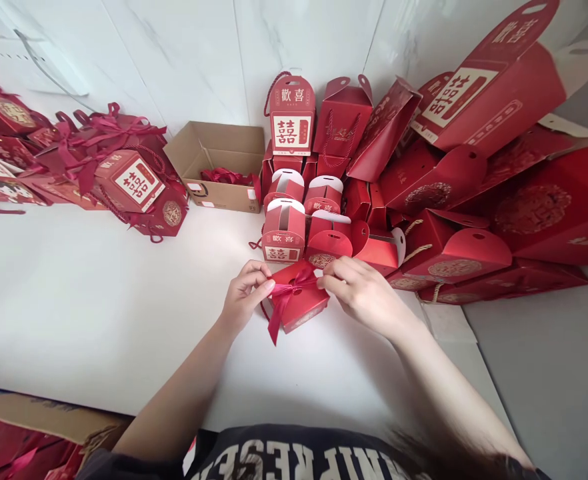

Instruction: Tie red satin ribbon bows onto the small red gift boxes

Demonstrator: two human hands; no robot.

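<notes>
A small red gift box (307, 318) rests on the white table in front of me, with a dark red satin ribbon (290, 289) tied in a bow across its top. One tail of the ribbon hangs over the box's near left side. My left hand (248, 291) pinches the bow's left loop between thumb and fingers. On the other side, my right hand (357, 291) is closed on the ribbon's right part, its fingertips at the box's right edge. Just behind stand small open red boxes (284, 230) with white inner flaps.
A cardboard box (224, 200) holding red ribbons stands by the marbled wall. Ribboned gift boxes (141, 180) crowd the left back. Larger red boxes (454, 247) are piled at the right. Another carton (39, 413) with red boxes sits at the lower left, beyond the table edge.
</notes>
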